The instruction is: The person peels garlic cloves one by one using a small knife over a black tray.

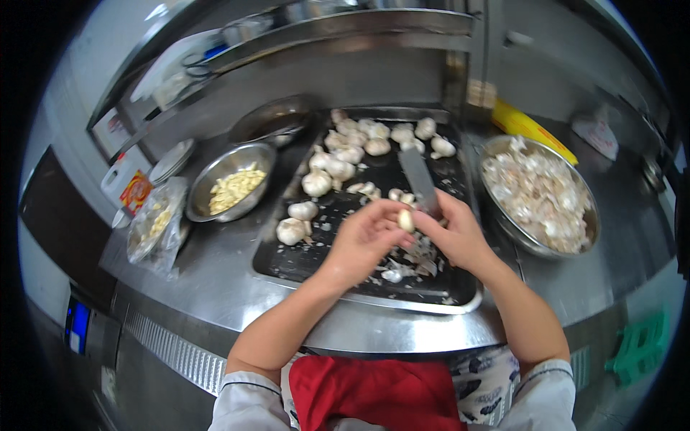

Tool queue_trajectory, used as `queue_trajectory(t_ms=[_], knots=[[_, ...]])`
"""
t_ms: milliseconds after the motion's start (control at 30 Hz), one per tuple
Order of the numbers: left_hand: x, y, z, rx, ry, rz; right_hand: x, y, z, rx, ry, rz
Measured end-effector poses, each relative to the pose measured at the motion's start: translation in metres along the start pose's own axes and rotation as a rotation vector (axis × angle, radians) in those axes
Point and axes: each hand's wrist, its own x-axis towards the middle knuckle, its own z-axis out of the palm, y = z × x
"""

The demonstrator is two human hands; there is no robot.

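Observation:
Between my two hands, above a dark metal tray (302, 269), is a pale peeled garlic clove (406, 220). The fingers of my left hand (361, 237) grip it from the left, and my right thumb presses at its other side. My right hand (458, 231) also holds a knife with a broad flat blade (418, 175), which points away from me. Whole garlic bulbs (345, 143) lie across the far and left parts of the tray. Loose cloves (365, 189) sit near its middle. Papery garlic skins (415, 261) are scattered below my hands.
A steel bowl (269, 161) of peeled cloves stands left, beside a plastic bag (172, 226) with more cloves. On the right, a large steel bowl (587, 188) is heaped with skins. Behind it lies a yellow package (531, 129). A steel shelf (356, 27) runs above the counter's back.

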Motion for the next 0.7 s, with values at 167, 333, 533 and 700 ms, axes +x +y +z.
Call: queue_trajectory(t_ms=[167, 333, 533, 700], knots=[[0.004, -0.002, 0.003, -0.027, -0.033, -0.006, 0.003, 0.003, -0.007, -0.096, 0.130, 0.039], [0.005, 0.007, -0.003, 0.042, 0.057, 0.058, 0.002, 0.006, -0.001, 0.036, 0.031, 0.208], [-0.015, 0.050, -0.053, 0.152, 0.254, 0.227, 0.002, 0.015, 0.000, 0.021, 0.002, 0.198], [-0.019, 0.093, -0.151, 0.601, 0.671, 0.310, 0.000, 0.012, 0.001, 0.016, -0.029, 0.169]])
